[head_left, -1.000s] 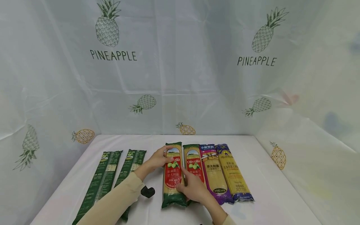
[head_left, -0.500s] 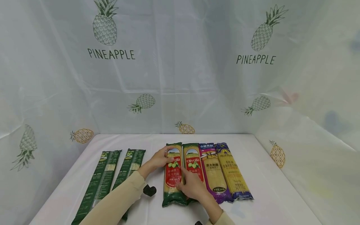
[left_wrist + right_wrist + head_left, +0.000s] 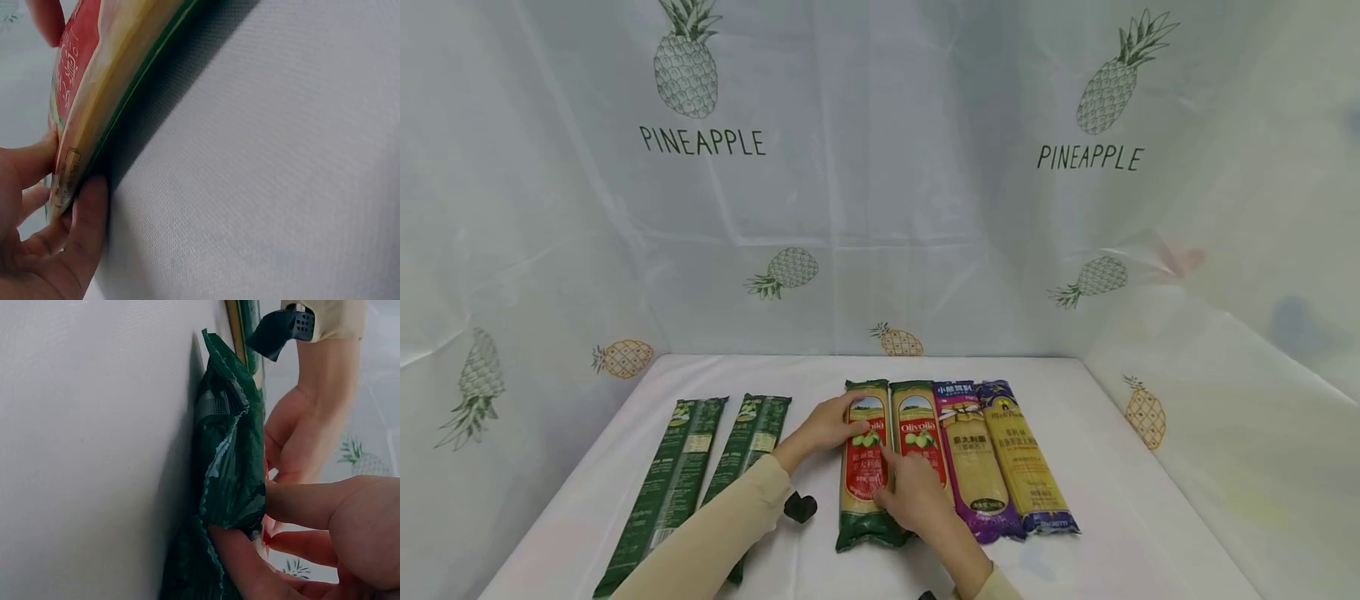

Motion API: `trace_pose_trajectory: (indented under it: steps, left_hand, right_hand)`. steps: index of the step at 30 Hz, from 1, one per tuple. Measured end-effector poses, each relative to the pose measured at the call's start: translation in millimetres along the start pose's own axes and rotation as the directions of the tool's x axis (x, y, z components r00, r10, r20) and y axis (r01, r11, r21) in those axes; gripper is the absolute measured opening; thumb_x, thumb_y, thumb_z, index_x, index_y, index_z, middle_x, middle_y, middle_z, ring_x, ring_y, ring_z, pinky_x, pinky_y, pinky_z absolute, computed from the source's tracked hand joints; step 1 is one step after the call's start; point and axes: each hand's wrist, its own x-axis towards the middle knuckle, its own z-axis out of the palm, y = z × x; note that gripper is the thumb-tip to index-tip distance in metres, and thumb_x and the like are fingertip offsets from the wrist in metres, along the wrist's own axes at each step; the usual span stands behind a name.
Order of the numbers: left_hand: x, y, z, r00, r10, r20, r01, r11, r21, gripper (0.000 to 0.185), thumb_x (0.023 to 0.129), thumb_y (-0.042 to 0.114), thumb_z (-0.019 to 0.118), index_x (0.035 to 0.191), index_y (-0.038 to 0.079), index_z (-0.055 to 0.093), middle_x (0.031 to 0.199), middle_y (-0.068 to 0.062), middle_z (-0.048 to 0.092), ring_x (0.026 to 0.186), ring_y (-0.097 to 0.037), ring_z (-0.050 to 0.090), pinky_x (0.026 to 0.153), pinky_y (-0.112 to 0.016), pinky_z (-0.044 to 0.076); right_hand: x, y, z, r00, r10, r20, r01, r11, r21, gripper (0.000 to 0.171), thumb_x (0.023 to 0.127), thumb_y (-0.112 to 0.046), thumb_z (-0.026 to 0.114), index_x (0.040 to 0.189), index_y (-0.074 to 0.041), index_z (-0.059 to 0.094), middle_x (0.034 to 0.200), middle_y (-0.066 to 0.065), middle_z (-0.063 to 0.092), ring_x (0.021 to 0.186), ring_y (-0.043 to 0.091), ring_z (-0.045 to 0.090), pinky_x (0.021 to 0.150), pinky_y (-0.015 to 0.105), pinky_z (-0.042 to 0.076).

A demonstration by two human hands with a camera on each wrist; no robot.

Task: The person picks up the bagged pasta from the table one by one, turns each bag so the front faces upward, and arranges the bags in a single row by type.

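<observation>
Row of four pasta packets formed at table (image 3: 1112, 533) centre; two dark green packets (image 3: 700, 475) left apart at 9 o'clock, untouched.

Left Olivoila spaghetti packet (image 3: 865, 467) judged nearly aligned beside its twin (image 3: 919, 442).

Left hand (image 3: 827, 429): upper edge pinched. Right hand (image 3: 917, 496): lower part gripped.

Packets sealed; spaghetti seen through clear windows.

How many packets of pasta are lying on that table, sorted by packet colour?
Dark green packets: 2
Red-and-green Olivoila packets: 2
Purple packet: 1
Yellow-and-blue packet: 1
Total: 6
</observation>
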Motion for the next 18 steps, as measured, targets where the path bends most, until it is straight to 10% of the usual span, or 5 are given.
trace_pose_trajectory:
  steps: [6,13,18]
  left_hand:
    - [4.3,-4.3,-1.0,1.0,0.003,0.03,-0.002,1.0,-0.028,0.065,0.103,0.035,0.073,0.159,0.015,0.049,0.147,-0.019,0.061,0.134,-0.039,0.059,0.109,-0.06,0.047]
    - [8.0,-6.8,-5.2,0.987,-0.014,0.159,0.046,0.979,-0.199,0.067,0.105,0.035,0.069,0.164,0.018,0.041,0.139,-0.016,0.062,0.108,-0.025,0.068,0.092,-0.047,0.057]
    - [6.9,-11.6,-7.2,0.979,-0.008,0.203,0.06,0.967,-0.248,0.069,0.107,0.033,0.067,0.165,0.014,0.035,0.135,-0.018,0.063,0.098,-0.022,0.072,0.08,-0.038,0.061]
  right_hand:
    - [0.4,-0.9,-2.3,1.0,0.001,0.0,-0.001,0.999,-0.044,0.065,0.089,-0.024,0.089,0.145,-0.002,0.065,0.13,0.025,0.068,0.121,0.044,0.063,0.098,0.064,0.054]
    - [-1.4,3.8,-3.8,1.0,-0.029,0.01,0.03,0.998,-0.062,0.066,0.092,-0.026,0.086,0.148,-0.002,0.061,0.077,0.003,0.067,0.083,0.025,0.069,0.08,0.05,0.061]
    - [-2.4,6.0,-0.3,0.999,-0.053,0.001,0.053,0.996,-0.07,0.065,0.092,-0.028,0.086,0.147,-0.003,0.062,0.107,0.014,0.077,0.1,0.034,0.072,0.09,0.059,0.058]
